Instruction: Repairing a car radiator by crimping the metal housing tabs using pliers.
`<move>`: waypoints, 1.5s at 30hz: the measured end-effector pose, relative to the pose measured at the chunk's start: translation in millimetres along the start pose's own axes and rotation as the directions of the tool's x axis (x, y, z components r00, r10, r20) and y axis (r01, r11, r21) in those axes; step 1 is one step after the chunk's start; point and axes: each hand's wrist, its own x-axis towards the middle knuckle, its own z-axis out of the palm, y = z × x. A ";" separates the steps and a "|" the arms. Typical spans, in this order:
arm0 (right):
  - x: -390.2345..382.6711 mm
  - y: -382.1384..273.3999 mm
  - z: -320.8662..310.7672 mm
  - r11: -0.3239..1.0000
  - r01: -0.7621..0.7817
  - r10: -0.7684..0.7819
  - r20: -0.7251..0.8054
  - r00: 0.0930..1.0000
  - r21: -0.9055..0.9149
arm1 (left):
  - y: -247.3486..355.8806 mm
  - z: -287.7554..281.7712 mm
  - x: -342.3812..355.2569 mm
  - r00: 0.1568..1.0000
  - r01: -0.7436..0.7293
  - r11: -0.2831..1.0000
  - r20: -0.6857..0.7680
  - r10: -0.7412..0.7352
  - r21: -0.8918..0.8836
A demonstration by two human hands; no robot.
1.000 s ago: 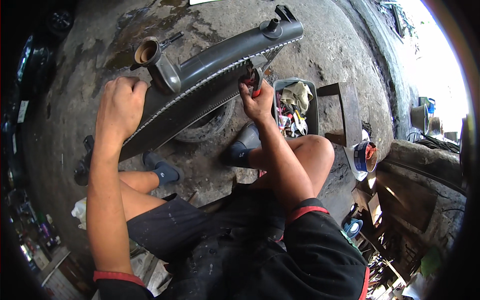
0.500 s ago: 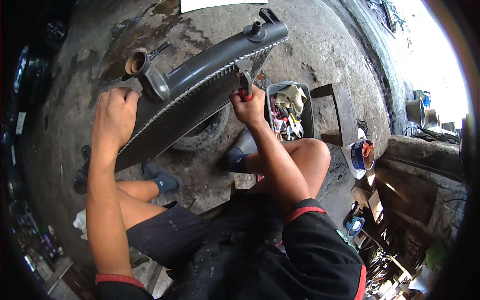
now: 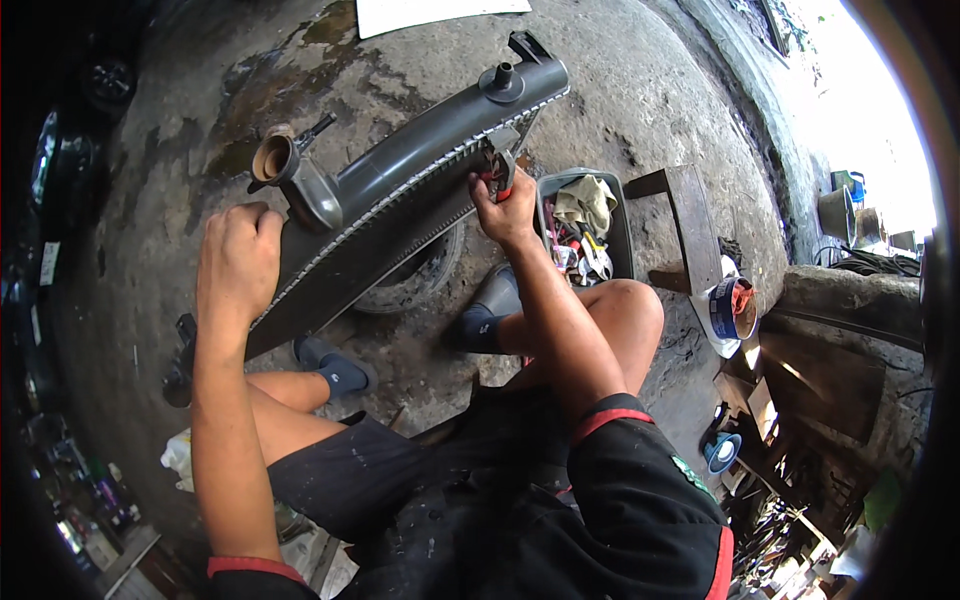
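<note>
A car radiator point(image 3: 425, 140) with a black plastic tank lies slanted before me, its far right end higher in the picture. A crimped metal strip runs along the seam between tank and finned core. My left hand point(image 3: 240, 262) is closed over the tank beside the brownish filler neck point(image 3: 273, 160), its fingertips hidden behind the tank. In my right hand point(image 3: 512, 212) is a pair of pliers point(image 3: 501, 163) with red handles, gripped in a fist. Their jaws are at the crimped strip, toward its right part; whether they bite on it I cannot tell.
Under the radiator lies a round wheel-like piece point(image 3: 420, 275). Right of my right hand stands a grey bin point(image 3: 627, 245) with a rag and tools. Beyond it are a wooden stool point(image 3: 697, 235) and a blue tub point(image 3: 722, 308). A white sheet point(image 3: 430, 14) lies at the far edge.
The view has shifted slightly, so the radiator appears a little lower. My right hand has turned a little, tilting the pliers against the strip. My left hand keeps its hold on the tank.
</note>
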 end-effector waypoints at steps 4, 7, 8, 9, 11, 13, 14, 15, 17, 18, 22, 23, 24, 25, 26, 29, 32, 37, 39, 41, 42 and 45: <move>-4.3 2.7 1.1 0.996 -0.020 0.016 -0.042 0.999 -0.084 | 1.2 -0.5 -2.5 0.998 0.057 0.998 -0.003 -0.057 -0.035; -9.2 -13.0 -10.2 0.985 -0.139 0.145 0.049 0.988 -0.102 | -4.1 -2.0 -5.1 0.998 0.061 0.997 -0.015 -0.061 -0.043; -8.5 -16.3 -12.2 0.986 -0.139 0.143 0.048 0.988 -0.087 | -5.1 -1.6 -4.6 0.998 0.055 0.997 -0.017 -0.056 -0.057; -7.8 -17.6 -13.1 0.988 -0.138 0.142 0.048 0.989 -0.072 | -5.8 -2.1 -2.7 0.998 0.054 0.997 -0.018 -0.055 -0.056; -5.8 -13.5 -13.7 0.986 -0.107 0.116 0.060 0.991 -0.128 | -6.1 -2.9 0.8 0.997 0.078 0.995 0.026 -0.077 -0.058; -3.9 -9.0 -14.2 0.987 -0.078 0.081 0.016 0.997 -0.144 | -11.0 0.6 0.3 1.000 0.016 0.999 0.012 -0.016 -0.036; -3.4 -8.2 -15.4 0.987 -0.076 0.079 0.013 0.997 -0.144 | -13.8 1.6 0.7 0.999 -0.043 0.999 -0.001 0.043 -0.013; -3.7 -7.6 -16.8 0.989 -0.062 0.068 0.038 0.997 -0.136 | -15.8 0.6 -0.2 0.999 -0.046 0.999 -0.004 0.046 -0.013; -0.8 -2.4 -22.9 0.989 -0.047 0.055 0.057 0.997 -0.141 | -15.0 3.3 -1.6 1.000 -0.026 1.000 -0.016 0.026 -0.017; -0.3 1.1 -20.6 0.996 -0.044 0.049 0.049 0.998 -0.083 | -12.8 2.7 -0.6 0.999 -0.031 0.999 -0.018 0.031 -0.023; 2.7 2.3 -12.6 0.999 -0.044 0.044 0.033 0.998 -0.011 | -10.1 -1.7 -2.3 0.997 0.064 0.997 0.044 -0.063 -0.037; 4.8 1.2 -10.5 0.999 -0.044 0.044 0.024 0.999 -0.015 | -11.5 -0.9 -3.6 0.999 0.044 0.999 0.024 -0.043 -0.007; 7.8 2.3 -6.9 1.000 -0.011 0.011 0.009 1.000 0.006 | -13.1 0.9 -6.0 0.999 0.041 0.999 0.029 -0.041 -0.007; 9.1 5.5 -4.0 1.000 -0.013 0.013 0.006 1.000 0.002 | -14.1 4.6 -8.3 0.999 0.020 1.000 -0.025 -0.020 0.000; 9.9 8.0 -1.5 0.999 -0.028 0.027 -0.029 0.999 -0.029 | -13.8 6.6 -8.5 0.997 0.000 1.000 -0.080 0.001 0.007; 8.5 2.7 -1.8 0.998 -0.050 0.047 -0.082 0.996 -0.033 | -11.7 4.1 -6.7 0.997 0.042 0.999 -0.061 -0.042 0.005; 5.8 -7.1 -10.3 0.975 -0.181 0.191 0.072 0.979 -0.127 | -20.5 -6.2 7.2 0.985 0.131 0.991 0.109 -0.132 0.012; 6.4 -4.0 -9.6 0.983 -0.139 0.149 0.083 0.985 -0.116 | -27.3 -0.2 7.1 0.999 0.031 0.998 0.032 -0.033 0.046; 8.4 -0.2 -15.2 0.990 -0.108 0.115 0.083 0.990 -0.088 | -27.5 3.1 7.8 0.996 0.068 0.997 0.049 -0.070 0.038; 11.4 0.2 -17.7 0.994 -0.101 0.105 0.088 0.991 -0.051 | -34.6 7.8 5.4 0.995 -0.078 0.993 -0.058 0.083 0.093; 14.1 1.3 -17.0 0.995 -0.096 0.099 0.063 0.993 -0.038 | -36.1 7.6 4.6 0.995 -0.075 0.992 -0.057 0.081 0.100; 18.1 8.1 -12.8 0.994 -0.114 0.114 0.018 0.993 -0.005 | -21.0 1.1 8.3 1.000 -0.017 1.000 -0.022 0.017 0.009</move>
